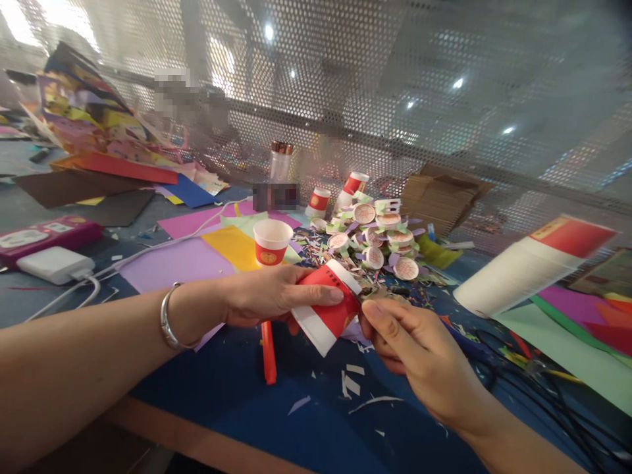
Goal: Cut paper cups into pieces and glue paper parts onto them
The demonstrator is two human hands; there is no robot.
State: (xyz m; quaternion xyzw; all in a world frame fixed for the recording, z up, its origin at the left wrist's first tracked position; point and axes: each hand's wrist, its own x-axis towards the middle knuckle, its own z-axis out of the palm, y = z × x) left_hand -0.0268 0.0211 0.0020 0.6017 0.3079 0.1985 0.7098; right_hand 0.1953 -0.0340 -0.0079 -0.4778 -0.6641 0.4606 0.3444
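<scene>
My left hand (291, 293) is closed around a red and white paper cup (326, 316), its thumb lying along the printed side. The cup is tilted, its narrower end up and away. My right hand (409, 345) is closed against the cup's right side. A thin dark edge shows between its fingertips and the cup; the thing itself is mostly hidden, so I cannot tell its kind. Another paper cup (273, 243) stands upright just behind my left hand. Below the held cup lies an orange-red strip (267, 352) on the blue tabletop (222, 408).
A heap of cut cup bottoms (375, 237) and scraps lies beyond my hands. A stack of nested cups (528, 270) lies at right, near black cables (533, 395). Coloured paper (162, 270), a white charger (55, 264) and a pink power strip (49, 237) are at left.
</scene>
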